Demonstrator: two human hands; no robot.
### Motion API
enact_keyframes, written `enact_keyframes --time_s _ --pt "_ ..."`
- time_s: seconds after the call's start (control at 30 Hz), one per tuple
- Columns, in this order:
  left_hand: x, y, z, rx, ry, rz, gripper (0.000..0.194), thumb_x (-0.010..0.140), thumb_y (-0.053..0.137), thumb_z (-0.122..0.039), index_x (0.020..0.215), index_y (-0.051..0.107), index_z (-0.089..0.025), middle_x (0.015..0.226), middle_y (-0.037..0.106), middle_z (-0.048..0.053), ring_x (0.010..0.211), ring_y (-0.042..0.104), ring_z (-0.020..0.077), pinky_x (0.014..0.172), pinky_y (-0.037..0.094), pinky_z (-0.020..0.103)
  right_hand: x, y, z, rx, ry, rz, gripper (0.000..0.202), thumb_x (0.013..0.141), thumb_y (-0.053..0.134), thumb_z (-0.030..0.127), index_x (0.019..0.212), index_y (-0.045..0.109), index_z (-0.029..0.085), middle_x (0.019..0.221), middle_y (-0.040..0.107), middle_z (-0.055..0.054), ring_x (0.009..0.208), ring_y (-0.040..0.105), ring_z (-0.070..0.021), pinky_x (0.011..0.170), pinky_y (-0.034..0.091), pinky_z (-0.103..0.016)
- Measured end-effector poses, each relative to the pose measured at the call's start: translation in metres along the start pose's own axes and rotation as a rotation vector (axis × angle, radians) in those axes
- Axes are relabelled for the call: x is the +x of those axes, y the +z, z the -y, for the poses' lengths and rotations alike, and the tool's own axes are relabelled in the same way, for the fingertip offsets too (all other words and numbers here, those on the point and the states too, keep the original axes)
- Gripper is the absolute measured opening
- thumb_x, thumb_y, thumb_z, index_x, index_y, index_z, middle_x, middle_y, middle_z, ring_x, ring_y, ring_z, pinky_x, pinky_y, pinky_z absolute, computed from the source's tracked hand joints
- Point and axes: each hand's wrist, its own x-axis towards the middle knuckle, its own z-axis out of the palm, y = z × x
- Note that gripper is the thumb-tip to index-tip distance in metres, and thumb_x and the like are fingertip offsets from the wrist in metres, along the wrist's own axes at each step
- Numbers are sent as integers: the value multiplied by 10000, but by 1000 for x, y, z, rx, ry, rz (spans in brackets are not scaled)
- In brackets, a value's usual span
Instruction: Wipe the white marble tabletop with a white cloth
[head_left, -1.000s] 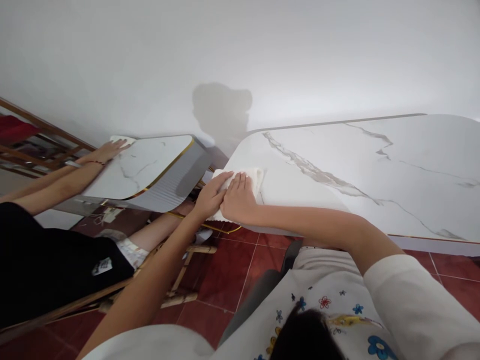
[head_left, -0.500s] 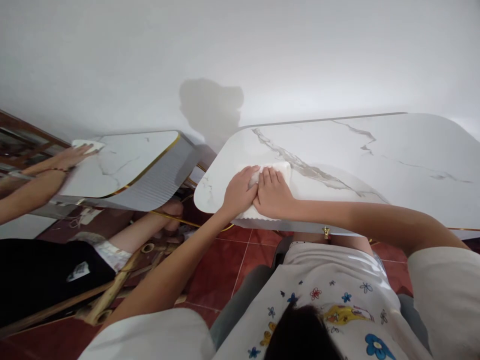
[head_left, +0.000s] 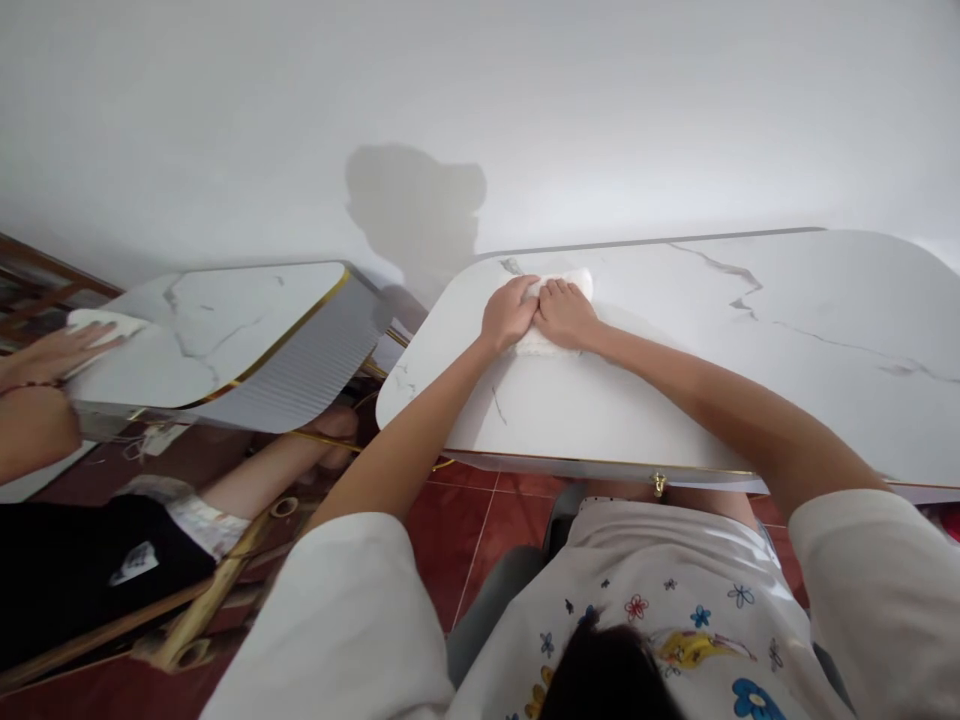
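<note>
Hands [head_left: 567, 315] pressed on white cloth [head_left: 541, 344]

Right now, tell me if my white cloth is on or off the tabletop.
On: the cloth lies on the marbled tabletop, inside its edges, under the left hand and right hand.

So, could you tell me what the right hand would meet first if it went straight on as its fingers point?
Most likely the left hand: the right hand slants toward its fingers across the white cloth. The gap is too small to judge; they may already touch.
</note>
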Motion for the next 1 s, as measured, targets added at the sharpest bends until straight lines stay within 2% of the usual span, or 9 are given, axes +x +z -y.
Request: enact_keyframes --time_s 0.17,0.3,0.53,0.73,1.0 --pt "43 12 3 -34 -6 -17 508 921 292 -265 1284 645 -219 1388 638 41 1307 557 230 1133 399 357 35 10 -25 7 79 -57 495 1000 275 196 1341 518 -68 1407 540 -281 1354 451 -354 1122 315 -478" --pt "72 21 9 -26 -17 -7 515 877 349 -226 1305 635 -227 1414 620 35 1322 542 232 1137 392 355 56 15 -45 28 105 -55 511 1000 272 197 1392 467 -65 1467 490 -267 1410 404 -324 1174 266 -455" --pt "109 31 18 -31 -22 -15 533 857 378 -216 1333 613 -266 1421 614 6 1312 546 233 1131 401 364 93 29 -74 83 129 -93 590 980 285 270 1454 400 -61 1549 397 -263 1475 323 -337 1203 231 -525" --pt "122 32 20 5 -37 4 543 858 381 -235 1351 608 -243 1401 629 38 1295 562 260 1117 414 382 108 33 -79 54 203 -114 634 989 301 330 1453 381 -94 1547 381 -290 1473 310 -371 1206 211 -550" --pt "117 36 24 16 0 1 586 843 386 -245 1401 563 -218 1470 569 45 1364 505 248 1178 355 377 93 21 -67 4 209 -42 641 977 299 282 1460 355 -134 1567 343 -296 1487 286 -366 1221 202 -512"
